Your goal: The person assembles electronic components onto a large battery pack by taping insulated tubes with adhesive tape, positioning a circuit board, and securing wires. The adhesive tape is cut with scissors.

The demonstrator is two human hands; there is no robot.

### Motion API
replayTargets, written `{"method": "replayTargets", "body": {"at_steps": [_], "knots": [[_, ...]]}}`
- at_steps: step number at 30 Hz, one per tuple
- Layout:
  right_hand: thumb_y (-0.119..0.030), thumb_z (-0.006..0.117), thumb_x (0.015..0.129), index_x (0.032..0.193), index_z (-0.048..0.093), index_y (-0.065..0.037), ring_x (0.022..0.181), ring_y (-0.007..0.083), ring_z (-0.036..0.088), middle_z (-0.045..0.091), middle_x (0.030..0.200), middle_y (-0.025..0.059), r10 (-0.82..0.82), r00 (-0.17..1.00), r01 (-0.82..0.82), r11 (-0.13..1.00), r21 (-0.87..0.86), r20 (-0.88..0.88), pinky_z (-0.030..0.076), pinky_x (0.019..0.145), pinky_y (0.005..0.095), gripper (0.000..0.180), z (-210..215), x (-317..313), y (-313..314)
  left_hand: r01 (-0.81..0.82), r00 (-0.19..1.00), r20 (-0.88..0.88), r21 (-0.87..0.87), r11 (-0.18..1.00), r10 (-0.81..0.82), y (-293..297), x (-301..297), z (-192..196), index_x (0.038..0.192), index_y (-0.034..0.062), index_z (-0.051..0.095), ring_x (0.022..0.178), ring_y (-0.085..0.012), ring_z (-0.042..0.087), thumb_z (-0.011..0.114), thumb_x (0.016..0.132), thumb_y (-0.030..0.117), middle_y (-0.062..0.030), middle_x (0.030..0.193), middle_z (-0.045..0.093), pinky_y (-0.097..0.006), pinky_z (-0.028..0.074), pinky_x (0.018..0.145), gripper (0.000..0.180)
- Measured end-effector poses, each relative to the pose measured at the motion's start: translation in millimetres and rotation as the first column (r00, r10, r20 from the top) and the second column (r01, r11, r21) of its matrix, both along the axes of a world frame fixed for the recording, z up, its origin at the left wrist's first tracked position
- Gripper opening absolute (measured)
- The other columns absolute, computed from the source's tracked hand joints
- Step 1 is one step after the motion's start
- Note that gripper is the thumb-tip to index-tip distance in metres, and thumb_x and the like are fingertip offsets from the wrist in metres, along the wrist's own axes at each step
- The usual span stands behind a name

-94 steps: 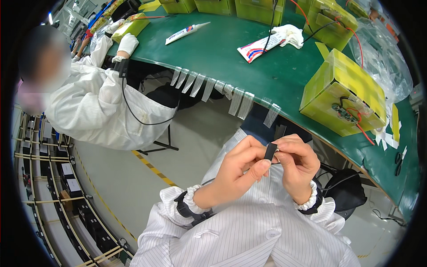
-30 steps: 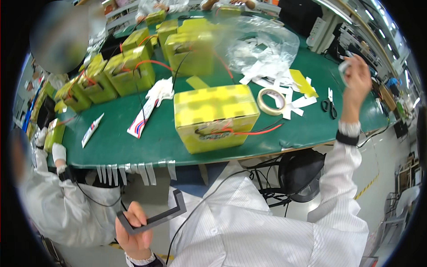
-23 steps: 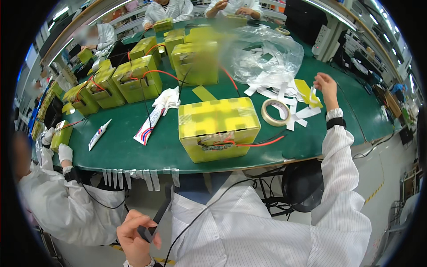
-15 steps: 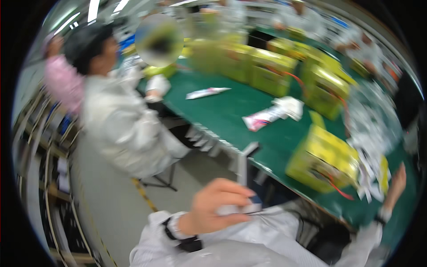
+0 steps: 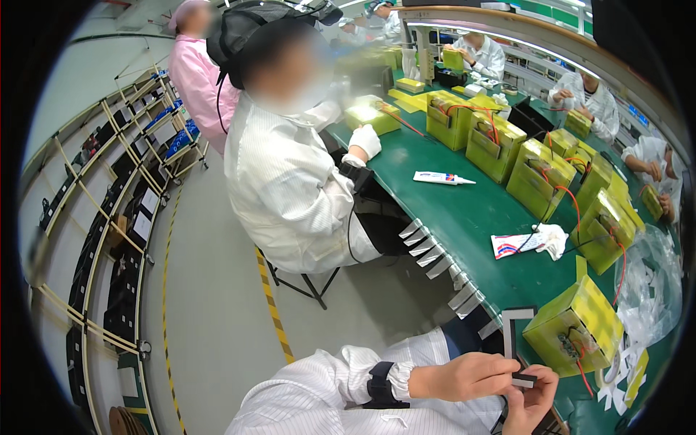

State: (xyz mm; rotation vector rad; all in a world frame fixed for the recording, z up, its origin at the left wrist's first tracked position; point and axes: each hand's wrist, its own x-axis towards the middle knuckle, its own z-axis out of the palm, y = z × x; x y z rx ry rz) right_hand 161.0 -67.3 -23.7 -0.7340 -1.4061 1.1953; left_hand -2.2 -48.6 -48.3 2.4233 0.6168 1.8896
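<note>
Black foam strip (image 5: 512, 341), bent into a narrow frame with a pale core, is held upright in front of the body, low in the head view. Its long axis runs nearly vertical, rising from the fingers toward the counter edge, and its top turns over into a short cross-piece. The lower end is pinched between both hands. The left hand (image 5: 471, 377) comes in from the left with thumb and forefinger closed on the strip's bottom piece. The right hand (image 5: 533, 399) lies just below and to the right, its fingers curled up against the same end, touching the left. Both hands are equally close to the strip; neither is spread. A black wrist strap (image 5: 379, 384) sits on the left forearm, over the white sleeve.

Just right of the strip, past the hands, a yellow box (image 5: 576, 330) with red wire (image 5: 580, 373) stands on the green counter (image 5: 471, 217) near its edge. It is close to the strip's upper part, though whether they touch cannot be told. A roll of tape (image 5: 605, 373) and white paper scraps lie below and right of the box. Up and away from the hands, grey tape pieces (image 5: 435, 254) hang along the counter edge. Beyond them lie a white cloth (image 5: 554, 239), a white tube (image 5: 442, 177) and a row of further yellow boxes. To the upper left, well apart, a person in a white coat (image 5: 283, 188) sits at the same counter. Nothing stands between the hands and the strip.
</note>
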Motion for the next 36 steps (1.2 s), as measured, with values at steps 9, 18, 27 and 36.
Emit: {"method": "replayTargets", "body": {"at_steps": [9,18,27,36], "knots": [[-0.006,0.059,0.082,0.103,0.049,-0.002,0.083,0.0126,0.052,0.054,0.098,0.0085,-0.246,0.962,0.261,0.956,-0.137,0.115,0.043,0.074,0.0241,0.024,-18.5,15.1,-9.5,0.049,0.999,-0.014,-0.057,0.997,-0.049,-20.0,-0.1,-15.6,0.094,-0.0019,0.053,0.070,-0.0243,0.058,0.069,0.071,0.012,-0.0198,0.111,0.048,-0.028,0.050,0.056,0.031],[0.005,0.059,0.075,0.098,0.049,0.000,0.081,0.0095,0.048,0.052,0.092,0.0040,-0.300,0.940,0.326,0.929,-0.172,0.162,0.040,0.073,0.0216,0.025,-4.4,34.2,4.9,0.079,0.945,0.292,-0.636,0.767,0.146,11.8,-19.6,-5.3,0.099,0.0021,0.056,0.073,-0.0122,0.052,0.068,0.070,0.001,-0.0105,0.104,0.048,-0.023,0.044,0.060,0.032],[0.001,0.067,0.070,0.104,0.051,0.001,0.067,0.0074,0.047,0.052,0.077,0.0019,-0.250,0.897,0.345,0.912,-0.223,0.365,0.039,0.063,0.0191,0.037,-15.5,71.3,-7.6,0.183,0.981,0.105,-0.780,0.599,-0.163,29.4,4.9,11.4,0.097,0.0000,0.057,0.073,-0.0137,0.054,0.067,0.073,0.004,-0.0078,0.090,0.057,-0.023,0.044,0.066,0.027],[-0.005,0.057,0.081,0.116,0.043,0.001,0.074,0.0062,0.044,0.053,0.099,0.0052,-0.393,0.913,0.408,0.878,-0.251,0.108,0.039,0.064,0.0189,0.038,-27.9,77.7,4.3,0.447,0.890,0.451,-0.839,0.309,-0.065,24.8,19.3,-8.5,0.095,-0.0035,0.054,0.077,-0.0099,0.053,0.063,0.078,0.002,-0.0041,0.087,0.056,-0.022,0.044,0.072,0.021]]}}
